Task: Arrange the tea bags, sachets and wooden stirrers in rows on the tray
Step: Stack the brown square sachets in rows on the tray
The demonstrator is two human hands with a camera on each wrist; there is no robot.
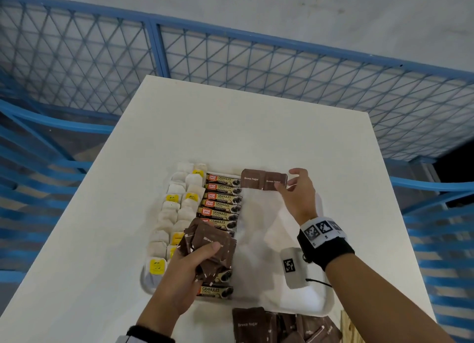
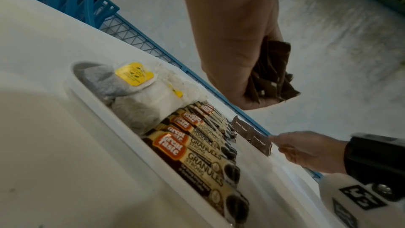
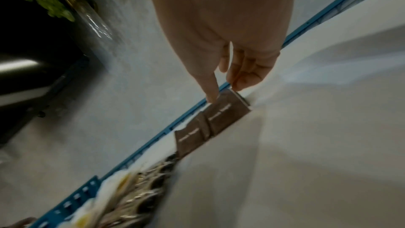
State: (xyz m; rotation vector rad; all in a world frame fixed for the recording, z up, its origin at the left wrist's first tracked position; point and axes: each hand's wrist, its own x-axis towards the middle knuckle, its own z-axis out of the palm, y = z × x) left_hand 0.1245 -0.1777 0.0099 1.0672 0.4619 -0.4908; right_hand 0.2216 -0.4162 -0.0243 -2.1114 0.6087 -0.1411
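On the white tray (image 1: pixel 323 307) the tea bags (image 1: pixel 177 209) lay in two columns at the left and the coffee sachets (image 1: pixel 222 196), labelled "Great Taste GRANULES STRONG", made a row beside them. The brown sugar row had only begun: two sachets marked "Brown Sugar" lay at the far edge. The right hand (image 1: pixel 298 192) pinched the second sachet (image 1: pixel 275 180) with its fingers. The left hand (image 1: pixel 183 276) gripped a bundle of sugar sachets (image 1: pixel 209 242). More sachets (image 1: pixel 282 326) waited on the table (image 1: pixel 230 127), and the wooden stirrers (image 1: pixel 346 324) seemed not yet placed.
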